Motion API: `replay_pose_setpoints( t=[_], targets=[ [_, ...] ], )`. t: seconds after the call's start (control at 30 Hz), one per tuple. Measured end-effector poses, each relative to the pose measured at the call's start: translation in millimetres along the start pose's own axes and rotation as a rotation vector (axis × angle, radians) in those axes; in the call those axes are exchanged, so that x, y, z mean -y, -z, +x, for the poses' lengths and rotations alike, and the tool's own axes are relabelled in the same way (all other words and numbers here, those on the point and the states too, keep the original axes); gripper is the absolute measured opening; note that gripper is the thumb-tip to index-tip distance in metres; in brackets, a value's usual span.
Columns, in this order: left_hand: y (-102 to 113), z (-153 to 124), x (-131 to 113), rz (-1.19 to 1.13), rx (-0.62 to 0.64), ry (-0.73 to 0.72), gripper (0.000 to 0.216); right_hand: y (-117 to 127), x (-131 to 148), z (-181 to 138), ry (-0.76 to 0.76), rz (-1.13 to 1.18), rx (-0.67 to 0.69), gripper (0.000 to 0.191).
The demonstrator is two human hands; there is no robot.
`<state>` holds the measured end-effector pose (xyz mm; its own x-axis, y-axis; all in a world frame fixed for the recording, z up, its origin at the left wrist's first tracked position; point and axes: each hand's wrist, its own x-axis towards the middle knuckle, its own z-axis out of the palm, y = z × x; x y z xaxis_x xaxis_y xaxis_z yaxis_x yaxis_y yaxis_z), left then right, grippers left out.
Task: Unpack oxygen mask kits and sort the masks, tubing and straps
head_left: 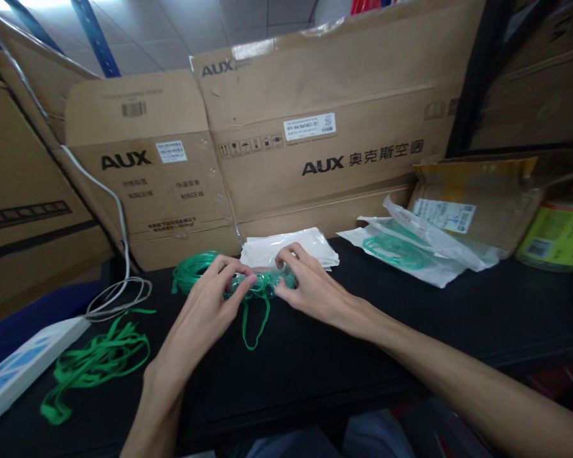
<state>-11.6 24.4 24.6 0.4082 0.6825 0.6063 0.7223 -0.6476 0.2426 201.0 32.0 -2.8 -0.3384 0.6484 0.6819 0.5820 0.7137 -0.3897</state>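
Note:
Both of my hands grip a clear green plastic mask (259,284) lying on the black table (315,369). My left hand (210,302) pinches its left end; my right hand (305,283) has its fingers curled over the right end. A green elastic strap (255,321) hangs from the mask in a loop toward me. Coiled green tubing (191,270) lies just left of the mask, behind my left hand. A stack of empty clear plastic bags (291,248) sits right behind my hands.
A pile of loose green straps (95,362) lies at the left, near a white power strip (19,369) and its white cable (119,299). Bagged green tubing (401,251) rests at the right. Big AUX cardboard boxes (315,127) wall the back. A yellow-green can (558,232) stands far right.

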Motion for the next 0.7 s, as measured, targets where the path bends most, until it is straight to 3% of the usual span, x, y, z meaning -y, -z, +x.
replay_pose_setpoints(
  t=[0.13,0.3,0.5,0.7],
  targets=[
    [0.2,0.7,-6.3,-0.058,-0.015,-0.024,0.024,-1.5,3.2,-0.8,0.009,0.017,0.018,0.019],
    [1.2,-0.9,-5.7,-0.046,-0.017,0.066,0.026,-3.7,3.5,-0.8,0.009,0.012,0.001,0.017],
    [-4.1,-2.3,-10.2,-0.038,0.07,0.083,0.023,-6.2,5.6,-2.7,0.045,0.044,0.003,0.02],
    [-8.5,-1.2,-6.0,-0.019,0.07,0.091,0.021,-8.2,7.5,-5.2,0.079,0.05,0.02,0.024]
  ],
)
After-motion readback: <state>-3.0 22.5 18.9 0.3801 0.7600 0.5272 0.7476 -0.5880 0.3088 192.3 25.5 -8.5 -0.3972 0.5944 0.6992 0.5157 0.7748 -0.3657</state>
